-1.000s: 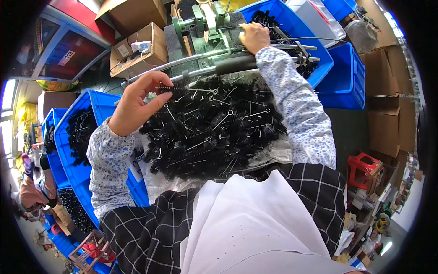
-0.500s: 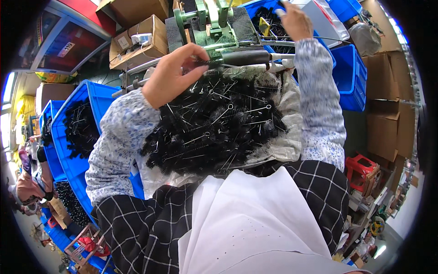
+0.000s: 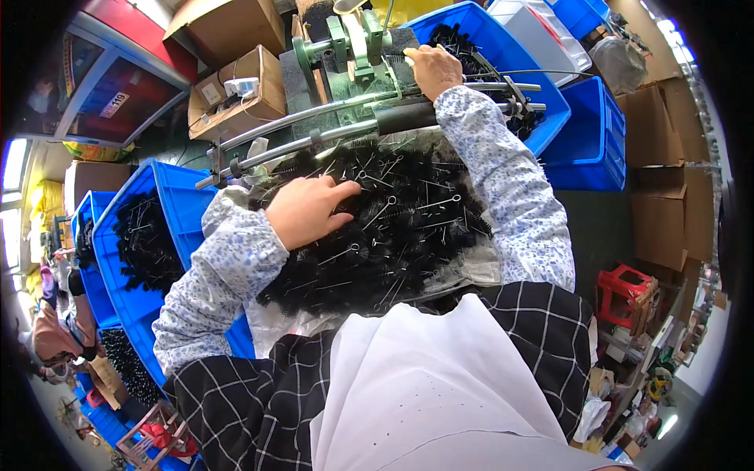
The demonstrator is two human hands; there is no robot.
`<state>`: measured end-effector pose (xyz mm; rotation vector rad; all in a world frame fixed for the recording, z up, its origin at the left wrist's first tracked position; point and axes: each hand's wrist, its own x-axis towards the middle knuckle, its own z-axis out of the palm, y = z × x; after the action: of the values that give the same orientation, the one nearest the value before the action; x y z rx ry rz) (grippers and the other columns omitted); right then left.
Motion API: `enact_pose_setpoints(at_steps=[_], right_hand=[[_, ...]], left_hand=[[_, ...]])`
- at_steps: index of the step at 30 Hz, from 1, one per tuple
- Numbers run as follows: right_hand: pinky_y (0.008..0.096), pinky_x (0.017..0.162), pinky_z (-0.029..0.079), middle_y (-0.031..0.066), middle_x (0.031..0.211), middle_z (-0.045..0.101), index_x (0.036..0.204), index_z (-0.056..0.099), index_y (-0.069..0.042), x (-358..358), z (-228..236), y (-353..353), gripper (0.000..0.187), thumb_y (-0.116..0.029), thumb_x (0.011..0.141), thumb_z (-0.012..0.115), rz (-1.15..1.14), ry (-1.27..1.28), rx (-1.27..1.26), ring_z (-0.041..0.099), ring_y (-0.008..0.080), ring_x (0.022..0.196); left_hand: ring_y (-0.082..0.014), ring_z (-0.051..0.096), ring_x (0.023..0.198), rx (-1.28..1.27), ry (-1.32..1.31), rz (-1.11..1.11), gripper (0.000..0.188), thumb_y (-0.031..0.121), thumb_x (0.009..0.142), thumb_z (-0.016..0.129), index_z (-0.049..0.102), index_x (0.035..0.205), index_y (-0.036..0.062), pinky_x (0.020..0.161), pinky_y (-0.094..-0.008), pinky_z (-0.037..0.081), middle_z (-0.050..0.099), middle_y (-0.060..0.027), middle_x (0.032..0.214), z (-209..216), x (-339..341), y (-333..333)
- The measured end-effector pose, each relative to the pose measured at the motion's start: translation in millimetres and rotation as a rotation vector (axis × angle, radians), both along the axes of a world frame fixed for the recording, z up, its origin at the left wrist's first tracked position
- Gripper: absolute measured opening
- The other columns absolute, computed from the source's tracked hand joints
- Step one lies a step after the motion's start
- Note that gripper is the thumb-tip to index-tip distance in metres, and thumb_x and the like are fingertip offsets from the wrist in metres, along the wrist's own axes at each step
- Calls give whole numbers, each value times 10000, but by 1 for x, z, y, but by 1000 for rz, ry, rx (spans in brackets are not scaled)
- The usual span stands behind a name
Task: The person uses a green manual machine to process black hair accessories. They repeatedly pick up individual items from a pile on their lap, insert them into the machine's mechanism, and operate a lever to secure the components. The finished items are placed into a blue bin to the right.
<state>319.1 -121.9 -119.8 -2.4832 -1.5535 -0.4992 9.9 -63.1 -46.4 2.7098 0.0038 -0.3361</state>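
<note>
A large heap of small black-bristled wire brushes with looped metal ends lies in front of me on pale sacking. My left hand is over the left part of this heap, palm down, thumb and forefinger apart; its other fingertips are partly hidden among the bristles. Beyond the heap, my right hand is closed in a pinch beside the green bench machine. A dark-bristled brush shows at its fingertips, pointing left toward the machine's wheel; the gripped end is hidden.
Metal rails with a black sleeve cross between the heap and the machine. Blue bins with more brushes stand at left and far right. A cardboard box sits left of the machine. A red stool is at right.
My left hand has come down and nearer, from above the rails onto the heap. My right hand has moved left from the far right bin to the machine, with a brush at its fingertips.
</note>
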Motion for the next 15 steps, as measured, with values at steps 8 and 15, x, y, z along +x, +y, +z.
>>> enact_pose_setpoints(at_steps=[8,15], right_hand=[[371,836,448,64,890,643,999,650,-169,3,-10,7,202,-213,844,528,-8,105,12,615,237,848],[372,824,448,45,910,638,993,650,-181,1,-10,8,196,-218,841,533,25,112,19,607,232,844]], left_hand=[[-311,579,747,26,-27,52,263,187,765,592,534,1013,120,676,-394,471,561,-132,836,-8,-1,-3],[-297,561,722,-158,-183,187,200,138,763,552,558,955,81,662,-376,452,538,-127,816,36,-11,3]])
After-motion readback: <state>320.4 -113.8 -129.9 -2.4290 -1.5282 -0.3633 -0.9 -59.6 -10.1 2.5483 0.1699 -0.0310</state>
